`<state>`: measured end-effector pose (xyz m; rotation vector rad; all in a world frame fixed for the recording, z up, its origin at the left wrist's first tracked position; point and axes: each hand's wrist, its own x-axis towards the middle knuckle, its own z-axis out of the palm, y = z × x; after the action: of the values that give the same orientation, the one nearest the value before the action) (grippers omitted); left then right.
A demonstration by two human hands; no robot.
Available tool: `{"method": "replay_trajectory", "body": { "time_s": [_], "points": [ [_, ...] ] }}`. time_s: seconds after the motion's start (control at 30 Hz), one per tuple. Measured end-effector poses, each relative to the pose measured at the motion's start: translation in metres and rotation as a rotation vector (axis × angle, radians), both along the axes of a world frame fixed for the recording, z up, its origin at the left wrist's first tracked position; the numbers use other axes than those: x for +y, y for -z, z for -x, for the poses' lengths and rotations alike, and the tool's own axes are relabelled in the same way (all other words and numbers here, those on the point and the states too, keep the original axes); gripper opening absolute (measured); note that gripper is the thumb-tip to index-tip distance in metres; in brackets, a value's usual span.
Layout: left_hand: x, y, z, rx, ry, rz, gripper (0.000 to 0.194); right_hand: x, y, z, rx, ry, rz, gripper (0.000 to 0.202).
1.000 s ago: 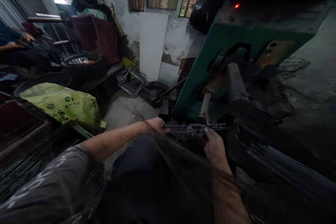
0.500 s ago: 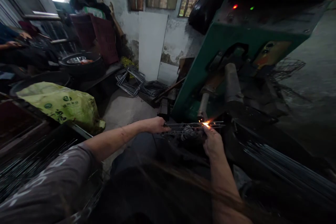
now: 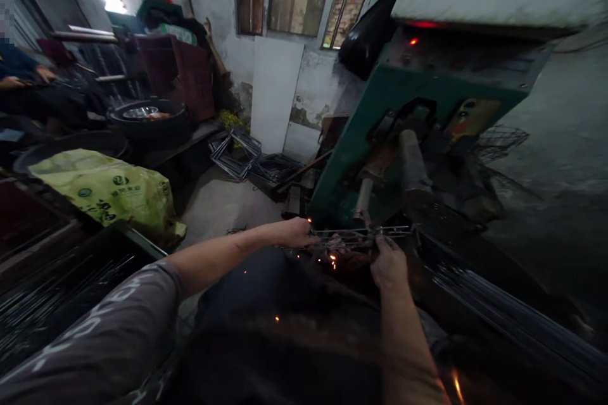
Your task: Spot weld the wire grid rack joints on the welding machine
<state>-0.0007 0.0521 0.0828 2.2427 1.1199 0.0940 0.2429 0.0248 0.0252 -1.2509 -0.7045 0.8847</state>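
A thin metal wire frame (image 3: 349, 238) lies level between my hands, below the green spot welding machine (image 3: 351, 139). My left hand (image 3: 300, 232) is closed around the frame's left end. Near its right end, my right hand (image 3: 388, 257) grips the wires with thumb and fingers. The machine's electrode (image 3: 363, 199) comes down to the frame just left of my right fingers; whether it touches cannot be made out. Orange sparks (image 3: 333, 259) fall under the frame and over my dark lap.
Several finished-looking wire frames (image 3: 235, 152) are piled on the floor ahead. Bundles of metal rods lie in a bin (image 3: 137, 240) at left and in a trough (image 3: 475, 291) at right. A yellow-green sack (image 3: 109, 190) stands left. Another person's hand (image 3: 45, 73) shows far left.
The bright flash at the electrode has gone, and loose sparks now scatter downward. The machine's green light is off. My left hand has shifted slightly right; both hands keep their hold.
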Motion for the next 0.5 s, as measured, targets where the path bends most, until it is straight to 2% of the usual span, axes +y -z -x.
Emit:
{"method": "replay_trajectory", "body": {
  "time_s": [0.17, 0.23, 0.3, 0.37, 0.4, 0.47, 0.5],
  "points": [
    [0.002, 0.004, -0.003, 0.079, -0.038, 0.002, 0.049, 0.004, -0.002, 0.002, 0.024, 0.057, 0.010, 0.043],
    [0.002, 0.001, -0.004, 0.088, -0.052, 0.041, 0.050, 0.003, -0.009, 0.008, 0.006, 0.042, 0.024, 0.042],
    [0.004, -0.002, -0.004, 0.099, -0.065, 0.069, 0.048, -0.010, -0.020, 0.013, -0.022, 0.011, 0.045, 0.039],
    [0.005, -0.003, -0.004, 0.121, -0.061, 0.056, 0.046, -0.042, -0.028, 0.009, -0.230, -0.003, 0.079, 0.037],
    [0.004, -0.003, -0.003, 0.128, -0.061, 0.044, 0.046, -0.067, -0.028, 0.002, -0.395, 0.008, 0.112, 0.037],
    [0.004, 0.000, 0.000, 0.123, -0.076, 0.039, 0.047, -0.134, -0.019, -0.024, -0.721, 0.029, 0.246, 0.034],
    [0.003, 0.002, 0.001, 0.109, -0.086, 0.054, 0.048, -0.175, -0.010, -0.040, -0.770, 0.036, 0.339, 0.031]
  ]
}}
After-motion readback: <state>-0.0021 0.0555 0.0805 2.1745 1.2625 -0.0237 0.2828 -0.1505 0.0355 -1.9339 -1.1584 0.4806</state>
